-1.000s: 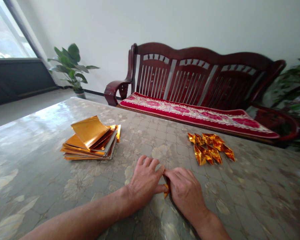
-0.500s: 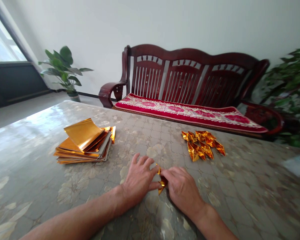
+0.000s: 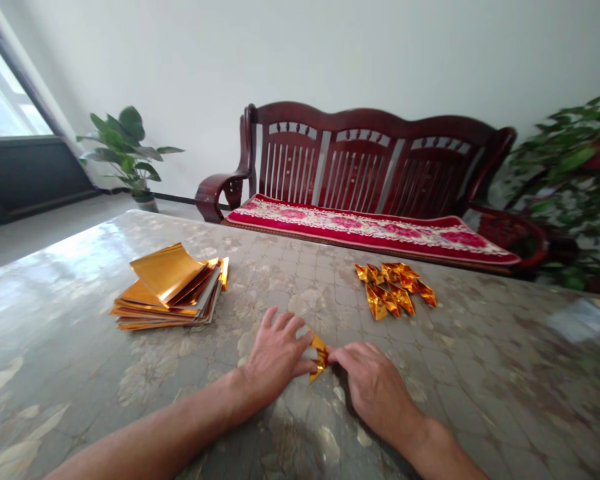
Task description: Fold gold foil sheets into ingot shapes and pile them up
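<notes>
A small piece of folded gold foil paper (image 3: 322, 360) lies on the table between my hands. My left hand (image 3: 276, 353) grips its left side between thumb and index finger, while the other fingers fan out over the tabletop. From the right, my right hand (image 3: 377, 383) has its fingers curled and its fingertips on the paper's right edge; part of that edge is hidden by them. Several folded gold paper ingots (image 3: 399, 297) sit in a cluster beyond my right hand. To the far left rises an uneven stack of gold foil sheets (image 3: 167, 273).
The table (image 3: 190, 427) has a patterned, glossy cover. A clear plastic packet (image 3: 587, 321) lies at its right side. Behind stands a dark red wooden bench (image 3: 363, 163) with a red floral cushion (image 3: 347, 220). Potted plants (image 3: 127, 150) flank it.
My right hand has drawn slightly back to the right, so more of the folded foil paper shows. My left hand stays at its side. The whole view has shifted slightly.
</notes>
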